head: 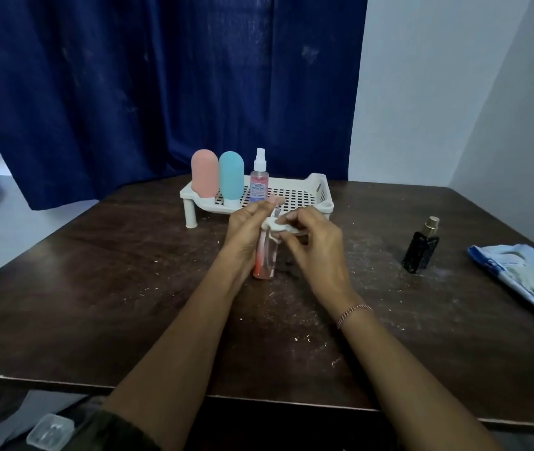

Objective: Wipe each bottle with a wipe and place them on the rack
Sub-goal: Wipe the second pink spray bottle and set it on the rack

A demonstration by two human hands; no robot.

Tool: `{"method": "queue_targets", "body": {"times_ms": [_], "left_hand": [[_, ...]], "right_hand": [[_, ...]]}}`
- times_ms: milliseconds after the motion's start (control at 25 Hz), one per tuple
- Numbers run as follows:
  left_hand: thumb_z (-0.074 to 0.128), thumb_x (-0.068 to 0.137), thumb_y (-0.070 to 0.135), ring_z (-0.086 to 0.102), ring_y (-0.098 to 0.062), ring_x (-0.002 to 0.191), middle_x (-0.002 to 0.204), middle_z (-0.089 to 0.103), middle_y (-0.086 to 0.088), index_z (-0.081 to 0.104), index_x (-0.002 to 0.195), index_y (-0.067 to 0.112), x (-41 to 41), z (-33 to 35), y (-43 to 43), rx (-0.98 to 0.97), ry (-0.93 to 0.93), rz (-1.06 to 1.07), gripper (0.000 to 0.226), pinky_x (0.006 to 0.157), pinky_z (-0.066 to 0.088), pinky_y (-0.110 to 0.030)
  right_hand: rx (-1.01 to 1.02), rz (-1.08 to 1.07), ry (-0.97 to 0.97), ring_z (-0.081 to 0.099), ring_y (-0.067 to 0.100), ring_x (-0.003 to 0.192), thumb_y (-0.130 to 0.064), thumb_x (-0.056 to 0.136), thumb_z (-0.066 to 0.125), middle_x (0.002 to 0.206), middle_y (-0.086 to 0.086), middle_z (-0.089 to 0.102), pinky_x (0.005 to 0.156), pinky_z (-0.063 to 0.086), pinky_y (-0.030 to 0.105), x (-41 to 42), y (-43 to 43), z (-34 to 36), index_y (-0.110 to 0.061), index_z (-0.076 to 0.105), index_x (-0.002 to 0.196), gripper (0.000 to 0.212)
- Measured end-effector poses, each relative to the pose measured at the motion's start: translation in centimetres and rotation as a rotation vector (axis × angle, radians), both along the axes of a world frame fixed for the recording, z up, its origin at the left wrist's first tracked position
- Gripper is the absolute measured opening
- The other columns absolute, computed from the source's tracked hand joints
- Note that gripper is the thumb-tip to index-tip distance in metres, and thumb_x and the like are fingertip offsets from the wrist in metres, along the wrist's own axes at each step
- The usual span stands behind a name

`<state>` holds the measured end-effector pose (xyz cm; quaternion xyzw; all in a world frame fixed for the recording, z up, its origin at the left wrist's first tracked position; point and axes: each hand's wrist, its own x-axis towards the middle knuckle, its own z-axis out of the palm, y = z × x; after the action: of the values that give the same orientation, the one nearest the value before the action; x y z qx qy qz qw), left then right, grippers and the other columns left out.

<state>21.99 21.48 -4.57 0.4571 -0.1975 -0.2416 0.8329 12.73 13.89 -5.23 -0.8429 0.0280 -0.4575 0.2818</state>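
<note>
My left hand (246, 231) grips a clear bottle with pink-red liquid (264, 260), held above the middle of the table. My right hand (316, 247) pinches a small white wipe (277, 225) against the bottle's upper part. Behind the hands stands a white perforated rack (304, 193). On the rack's left side stand a pink bottle (204, 172), a teal bottle (231, 177) and a pink spray bottle with a white nozzle (259, 177). A black perfume bottle with a gold cap (422, 247) stands on the table to the right.
A blue and white wipe pack (523, 275) lies at the table's right edge. The dark wooden table (96, 288) carries white specks. A blue curtain (161, 92) hangs behind, and a small clear plastic box (50, 432) sits below the front edge.
</note>
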Motion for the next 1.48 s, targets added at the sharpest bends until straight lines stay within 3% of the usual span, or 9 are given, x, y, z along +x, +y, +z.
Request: {"method": "queue_targets", "body": {"times_ms": [120,320,560,720,960,1080,1200,1320,1480], "left_hand": [[0.055,0.092,0.022,0.058,-0.009,0.056,0.067,0.063,-0.001,0.068,0.093,0.009,0.6,-0.1,0.2,0.022,-0.023,0.017,0.018,0.050,0.050,-0.019],[0.053,0.093,0.029,0.058,-0.013,0.095,0.108,0.066,-0.006,0.069,0.100,0.009,1.5,-0.4,0.4,0.123,-0.071,0.128,0.027,0.074,0.047,-0.021],[0.049,0.095,0.018,0.061,-0.010,0.056,0.073,0.064,-0.005,0.065,0.099,0.009,0.9,0.0,0.4,0.012,-0.044,-0.064,0.019,0.049,0.051,-0.021],[0.049,0.095,0.014,0.064,-0.011,0.058,0.070,0.068,-0.006,0.065,0.098,0.005,0.6,-0.2,-0.1,-0.025,-0.045,-0.075,0.019,0.052,0.054,-0.020],[0.059,0.089,0.020,0.056,-0.005,0.063,0.083,0.067,-0.002,0.070,0.094,0.009,1.7,-0.7,0.3,0.058,-0.032,0.182,0.016,0.053,0.046,-0.016],[0.066,0.085,0.018,0.055,-0.003,0.054,0.065,0.066,0.005,0.069,0.084,0.011,1.3,-0.5,0.2,0.104,-0.019,0.219,0.008,0.048,0.045,-0.016],[0.070,0.081,0.019,0.056,-0.006,0.051,0.058,0.063,0.004,0.066,0.075,0.011,1.1,-0.3,0.3,0.120,-0.016,0.190,0.011,0.047,0.046,-0.018],[0.068,0.083,0.014,0.055,-0.011,0.043,0.055,0.060,-0.002,0.060,0.073,0.007,0.7,-0.3,0.2,0.062,-0.009,0.093,0.014,0.040,0.044,-0.018],[0.065,0.086,0.015,0.060,-0.014,0.059,0.070,0.063,-0.007,0.063,0.082,0.004,0.6,-0.6,-0.2,0.035,-0.055,0.061,0.012,0.049,0.050,-0.021]], "right_hand": [[-0.033,0.089,0.090,0.057,0.006,0.080,-0.003,0.072,0.075,0.089,-0.001,0.062,0.077,0.048,0.011,0.1,0.0,-0.4,-0.007,0.068,0.084,0.015],[-0.116,0.286,0.317,0.050,-0.007,0.069,-0.009,0.066,0.080,0.083,-0.007,0.057,0.067,0.041,0.004,0.4,0.1,-0.8,-0.007,0.072,0.083,0.019],[-0.068,0.094,0.066,0.056,0.006,0.083,-0.002,0.075,0.072,0.092,0.000,0.062,0.077,0.046,0.013,0.1,-0.2,0.0,-0.009,0.067,0.093,0.020],[0.006,0.026,-0.028,0.053,-0.001,0.084,0.001,0.077,0.069,0.092,-0.004,0.060,0.078,0.039,0.001,0.0,-0.4,-0.1,-0.008,0.068,0.093,0.019],[-0.079,0.275,0.351,0.057,0.004,0.072,-0.009,0.070,0.078,0.083,-0.009,0.060,0.068,0.044,0.007,0.1,-0.3,-0.6,-0.008,0.072,0.089,0.020],[-0.135,0.321,0.405,0.057,0.003,0.069,-0.011,0.069,0.080,0.081,-0.009,0.062,0.065,0.043,0.007,-0.1,-0.3,-0.5,-0.009,0.073,0.087,0.019],[-0.154,0.263,0.345,0.057,0.005,0.071,-0.009,0.070,0.078,0.086,0.001,0.067,0.066,0.043,0.006,0.1,0.1,-0.5,-0.006,0.073,0.090,0.020],[-0.069,0.095,0.155,0.057,0.007,0.076,-0.009,0.072,0.076,0.090,0.004,0.067,0.071,0.042,0.005,0.2,-0.3,-0.3,-0.007,0.071,0.093,0.021],[0.129,-0.018,0.037,0.062,0.012,0.084,-0.007,0.075,0.074,0.094,0.004,0.068,0.079,0.053,0.023,0.3,-0.7,-0.3,-0.011,0.069,0.094,0.021]]}}
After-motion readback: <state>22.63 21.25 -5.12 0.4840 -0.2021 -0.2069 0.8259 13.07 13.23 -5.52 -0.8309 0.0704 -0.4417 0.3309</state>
